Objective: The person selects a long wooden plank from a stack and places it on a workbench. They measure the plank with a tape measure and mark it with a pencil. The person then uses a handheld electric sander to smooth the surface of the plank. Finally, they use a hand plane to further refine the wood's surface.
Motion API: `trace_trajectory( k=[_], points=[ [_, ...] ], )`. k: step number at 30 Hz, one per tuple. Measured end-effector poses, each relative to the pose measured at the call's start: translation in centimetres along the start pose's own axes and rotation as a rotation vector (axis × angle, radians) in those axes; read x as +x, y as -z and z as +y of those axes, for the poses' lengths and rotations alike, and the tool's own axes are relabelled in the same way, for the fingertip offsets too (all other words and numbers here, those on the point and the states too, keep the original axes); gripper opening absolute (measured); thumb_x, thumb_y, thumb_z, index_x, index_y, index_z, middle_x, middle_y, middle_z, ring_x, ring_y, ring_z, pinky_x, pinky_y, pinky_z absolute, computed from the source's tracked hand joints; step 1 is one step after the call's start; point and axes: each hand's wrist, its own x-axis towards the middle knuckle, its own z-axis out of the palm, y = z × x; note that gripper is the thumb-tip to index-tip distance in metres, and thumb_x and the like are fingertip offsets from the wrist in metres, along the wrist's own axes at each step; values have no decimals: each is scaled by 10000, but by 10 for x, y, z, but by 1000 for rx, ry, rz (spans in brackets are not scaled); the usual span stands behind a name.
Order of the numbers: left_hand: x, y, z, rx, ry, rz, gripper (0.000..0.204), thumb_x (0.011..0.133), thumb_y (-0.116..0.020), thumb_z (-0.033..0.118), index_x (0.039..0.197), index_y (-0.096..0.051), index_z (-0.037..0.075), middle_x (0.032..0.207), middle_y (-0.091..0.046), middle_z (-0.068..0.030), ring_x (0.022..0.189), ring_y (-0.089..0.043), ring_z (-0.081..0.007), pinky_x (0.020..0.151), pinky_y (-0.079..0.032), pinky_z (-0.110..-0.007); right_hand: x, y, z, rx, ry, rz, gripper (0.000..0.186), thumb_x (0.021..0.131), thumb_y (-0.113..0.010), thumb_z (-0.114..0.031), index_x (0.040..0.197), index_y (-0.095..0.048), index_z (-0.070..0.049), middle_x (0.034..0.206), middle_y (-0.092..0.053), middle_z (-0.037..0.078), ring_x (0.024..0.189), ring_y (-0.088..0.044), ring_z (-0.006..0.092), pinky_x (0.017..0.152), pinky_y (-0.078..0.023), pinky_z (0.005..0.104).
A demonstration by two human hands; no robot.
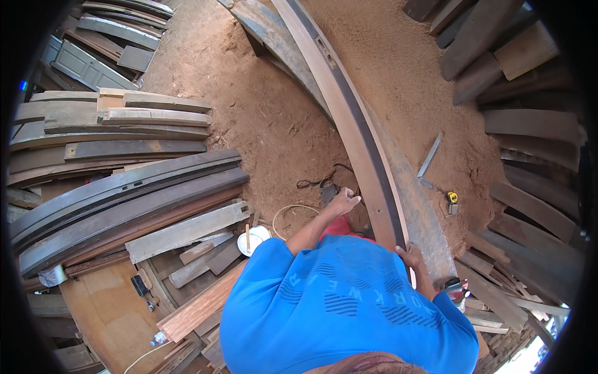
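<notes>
A long wooden beam point(352, 128) with a dark stripe along it runs from the far top down to my body. It lies along a weathered board point(414, 187). My right hand point(410, 255) grips the beam's right edge close to its near end, thumb on top. Left of the beam, my left hand point(344, 201) is closed, fingers pinched together beside the beam's edge. Something thin and dark seems to show at those fingertips, too small to name. A rectangular slot point(325, 51) is cut in the far part of the beam.
Stacked old planks point(137, 181) fill the left side; more timber point(529, 131) lines the right. On the sawdust-covered ground are a metal square point(430, 156) and a yellow tape measure point(452, 198). A white bucket point(252, 239), a cable point(281, 212) and a red power tool point(455, 287) lie near me.
</notes>
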Motion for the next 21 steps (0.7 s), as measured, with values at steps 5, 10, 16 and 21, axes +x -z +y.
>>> trace_trajectory(
  k=[5,10,16,21],
  points=[
    [22,-7,-1,-181,-9,-68,732,858,-652,474,1306,-445,-66,1089,-657,-202,1021,-639,-282,884,-497,-373,-1,2,-14,-203,-36,57,597,767,-712,-500,1051,-665,22,1015,-673,271,992,-655,395,843,-502,464],
    [31,6,0,-185,-2,-85,724,865,-667,436,1308,-430,-84,1120,-645,-226,1037,-636,-283,886,-502,-365,35,1,-76,-353,35,77,568,763,-705,-484,1029,-668,16,982,-669,288,971,-638,442,836,-501,496],
    [51,31,-36,-239,29,1,743,870,-682,413,1317,-409,-114,1138,-632,-241,1046,-631,-275,899,-503,-359,94,-4,-162,-434,35,62,603,777,-673,-525,1053,-673,11,995,-671,284,974,-645,427,850,-501,495],
    [37,41,-29,-377,100,-5,769,891,-660,429,1339,-368,-124,1201,-596,-258,1075,-612,-290,913,-495,-352,129,-3,-252,-412,160,82,687,776,-666,-590,855,-681,92,859,-657,323,882,-665,443,762,-522,496]
  ],
)
